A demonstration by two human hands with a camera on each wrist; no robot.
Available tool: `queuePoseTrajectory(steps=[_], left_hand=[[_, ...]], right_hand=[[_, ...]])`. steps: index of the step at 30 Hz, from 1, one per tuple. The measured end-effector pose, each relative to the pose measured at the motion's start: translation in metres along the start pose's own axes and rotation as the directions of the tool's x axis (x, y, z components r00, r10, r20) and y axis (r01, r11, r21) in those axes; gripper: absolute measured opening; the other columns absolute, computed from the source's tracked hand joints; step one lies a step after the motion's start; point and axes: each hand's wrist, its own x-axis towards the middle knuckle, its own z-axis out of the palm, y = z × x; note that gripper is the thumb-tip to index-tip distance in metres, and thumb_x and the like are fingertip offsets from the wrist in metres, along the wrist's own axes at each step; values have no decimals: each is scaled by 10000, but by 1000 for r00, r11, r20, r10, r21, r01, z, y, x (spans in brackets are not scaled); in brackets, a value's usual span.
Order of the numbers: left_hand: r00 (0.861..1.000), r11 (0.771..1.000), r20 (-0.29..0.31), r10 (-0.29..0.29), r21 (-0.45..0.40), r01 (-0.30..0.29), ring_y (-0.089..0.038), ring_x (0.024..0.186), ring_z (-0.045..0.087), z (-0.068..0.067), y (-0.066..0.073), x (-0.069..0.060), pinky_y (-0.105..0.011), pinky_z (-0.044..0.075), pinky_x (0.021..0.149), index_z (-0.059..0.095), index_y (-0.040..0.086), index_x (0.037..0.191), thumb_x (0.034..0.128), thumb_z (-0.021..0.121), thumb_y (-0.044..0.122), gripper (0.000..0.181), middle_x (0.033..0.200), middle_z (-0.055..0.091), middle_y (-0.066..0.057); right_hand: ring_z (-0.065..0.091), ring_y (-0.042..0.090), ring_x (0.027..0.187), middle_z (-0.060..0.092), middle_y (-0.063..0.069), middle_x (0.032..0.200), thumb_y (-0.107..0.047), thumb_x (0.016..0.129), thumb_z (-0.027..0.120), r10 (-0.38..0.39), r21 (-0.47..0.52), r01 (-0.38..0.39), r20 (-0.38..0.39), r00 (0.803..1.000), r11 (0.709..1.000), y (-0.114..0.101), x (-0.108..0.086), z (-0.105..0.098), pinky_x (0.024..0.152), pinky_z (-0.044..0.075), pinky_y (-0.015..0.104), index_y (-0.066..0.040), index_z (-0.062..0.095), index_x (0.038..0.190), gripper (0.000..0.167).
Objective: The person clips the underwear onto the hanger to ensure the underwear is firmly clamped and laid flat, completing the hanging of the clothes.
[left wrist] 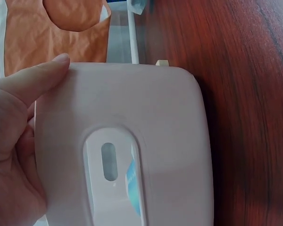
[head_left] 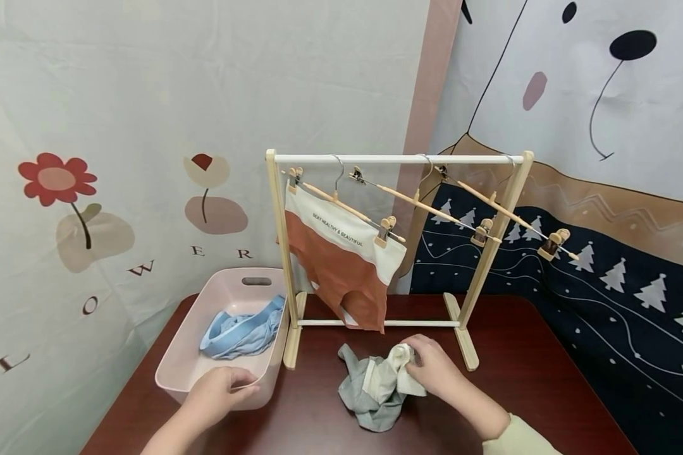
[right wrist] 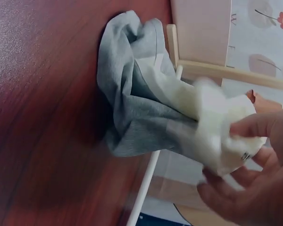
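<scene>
My left hand (head_left: 219,393) grips the near rim of a pale pink plastic basket (head_left: 173,354), its thumb over the edge in the left wrist view. Inside the basket lie crumpled light-blue underpants (head_left: 245,332). With my right hand (head_left: 432,366) I pinch the cream waistband of grey and cream underpants (head_left: 375,392), which lie bunched on the table. The right wrist view shows the grey cloth (right wrist: 132,99) draped on the tabletop and the cream part between thumb and fingers. Small dark print shows on the waistband there.
A wooden rack (head_left: 398,159) stands behind my hands. Rust and white underpants (head_left: 347,265) hang clipped to its left hanger. Two other clip hangers (head_left: 427,205) hang bare to the right. The dark red table (head_left: 523,379) lies beneath, with printed curtains behind.
</scene>
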Motion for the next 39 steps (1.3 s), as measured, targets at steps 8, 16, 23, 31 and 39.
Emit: queuePoseTrajectory(steps=[8, 16, 23, 31, 39], left_hand=[[976, 998, -215, -23, -66, 9, -40, 710, 553, 6, 14, 3, -228, 467, 640, 583, 153, 901, 621, 847, 116, 387, 786, 538, 89], [898, 985, -411, 156, -7, -174, -50, 819, 500, 25, 57, 20, -263, 461, 724, 599, 149, 949, 607, 850, 106, 426, 869, 531, 64], [965, 968, -126, 229, -76, -239, -57, 846, 559, 72, 95, 29, -264, 492, 748, 639, 163, 976, 750, 765, 173, 259, 920, 590, 93], [981, 982, 66, 180, -74, -175, -214, 982, 602, 120, 115, 57, -327, 504, 842, 668, 60, 1084, 809, 711, 182, 304, 1066, 629, -56], [989, 997, 149, 25, -79, -13, -318, 1080, 591, 143, 131, 81, -411, 500, 882, 643, -6, 1146, 832, 710, 311, 451, 1150, 618, -183]], right_hand=[[476, 278, 1112, 581, 32, 1164, 42, 734, 629, 93, -24, -94, -32, 995, 995, 3, -4, -11, 758, 415, 373, -183, 626, 1052, 390], [535, 282, 1068, 601, 48, 1095, 2, 747, 655, 99, -29, -98, 41, 994, 995, 18, -4, -10, 822, 451, 431, -122, 647, 1029, 308], [529, 324, 1069, 589, 96, 1126, -83, 707, 770, 136, -91, -123, 158, 978, 988, 39, -8, -7, 800, 463, 455, -83, 638, 1078, 393], [554, 319, 977, 594, 134, 1080, -99, 625, 832, 193, -138, -163, 251, 948, 977, 53, -9, -4, 787, 466, 475, -43, 629, 1099, 519], [573, 286, 902, 603, 152, 1070, -12, 643, 763, 189, -163, -149, 262, 946, 975, 58, -8, 13, 704, 476, 426, -18, 641, 1071, 445]])
